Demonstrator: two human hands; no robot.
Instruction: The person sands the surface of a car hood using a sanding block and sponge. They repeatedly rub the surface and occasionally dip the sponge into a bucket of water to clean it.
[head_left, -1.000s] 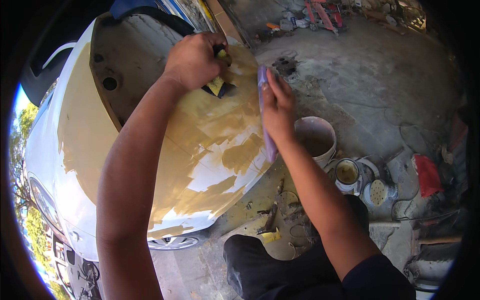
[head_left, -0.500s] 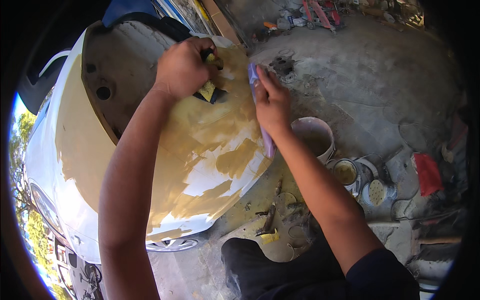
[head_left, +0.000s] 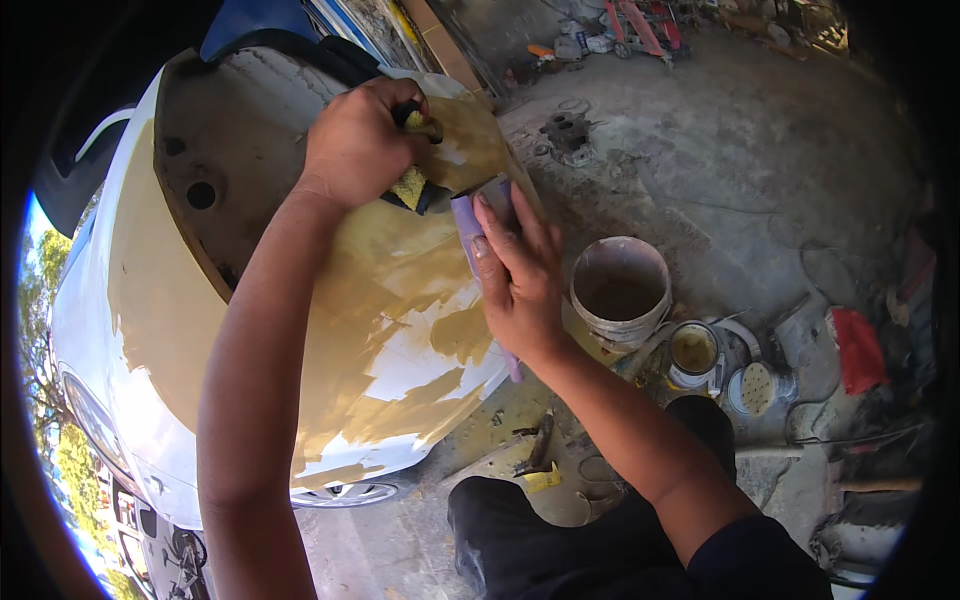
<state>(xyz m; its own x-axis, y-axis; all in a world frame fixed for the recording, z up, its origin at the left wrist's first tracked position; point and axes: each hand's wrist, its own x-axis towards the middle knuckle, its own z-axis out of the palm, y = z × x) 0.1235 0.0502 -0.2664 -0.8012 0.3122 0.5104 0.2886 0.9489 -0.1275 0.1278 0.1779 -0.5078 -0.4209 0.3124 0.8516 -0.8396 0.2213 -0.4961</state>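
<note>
A white car body panel (head_left: pixel 350 370) with patchy tan filler lies before me, its right edge curving down toward the floor. My left hand (head_left: pixel 355 145) is closed round a yellow sponge (head_left: pixel 409 188) with dark material at its ends, resting on the panel's upper part. Lower and to the right, my right hand (head_left: pixel 525 280) presses a long purple strip, apparently sandpaper (head_left: pixel 468 228), against the panel near its right edge. The fingers cover much of that strip, and its narrow lower end shows below the hand.
On the floor to the right stand a whitish bucket (head_left: pixel 620 295), an opened can (head_left: pixel 694 350) and a round perforated sander pad (head_left: pixel 756 387). A red cloth-like piece (head_left: pixel 857 350) lies farther right. Left of the panel is an open cavity (head_left: pixel 240 130) in the car.
My right hand and the purple strip have moved left and downward from the panel's edge onto its surface. My left hand and the sponge have stayed nearly still.
</note>
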